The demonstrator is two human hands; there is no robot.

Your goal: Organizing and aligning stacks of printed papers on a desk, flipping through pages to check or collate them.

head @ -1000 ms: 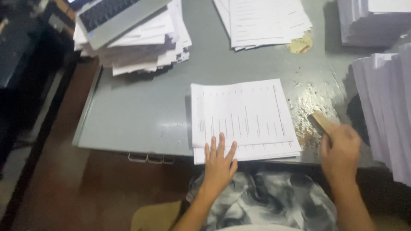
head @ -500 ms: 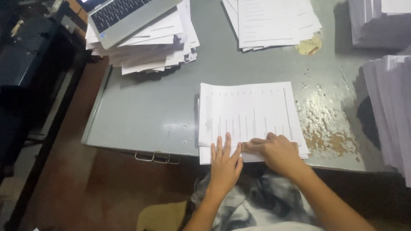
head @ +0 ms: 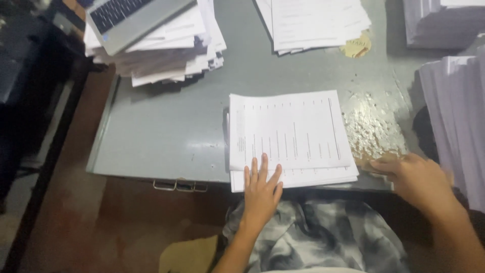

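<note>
A small stack of printed sheets [head: 290, 136] lies at the near edge of the grey desk top [head: 166, 131], its long axis running left to right, the bottom sheets jutting just over that edge. The left hand [head: 261, 189] rests flat on the stack's near edge, fingers spread and gripping nothing; the right hand [head: 419, 179] sits just right of the stack at the near right corner, beside worn paint, fingers curled, though whether they pinch anything is unclear. Four other paper piles ring the desk, one under a laptop [head: 131, 17].
</note>
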